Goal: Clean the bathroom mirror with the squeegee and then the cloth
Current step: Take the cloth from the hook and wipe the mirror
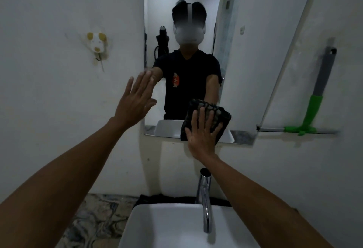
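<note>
The bathroom mirror (245, 31) hangs on the white wall above the sink. My right hand (202, 131) presses a dark checked cloth (218, 114) flat against the mirror's lower edge, fingers spread over it. My left hand (135, 98) is open, palm against the wall at the mirror's left edge, holding nothing. The squeegee (314, 108), with a grey handle and a green head, leans against the wall on a narrow ledge to the right of the mirror, apart from both hands.
A white sink (157, 228) with a chrome tap (205, 198) sits directly below my arms. A small animal-shaped hook (97, 42) is stuck on the left wall. A marbled counter (94, 218) lies left of the sink. A narrow metal ledge (275, 129) runs right of the mirror.
</note>
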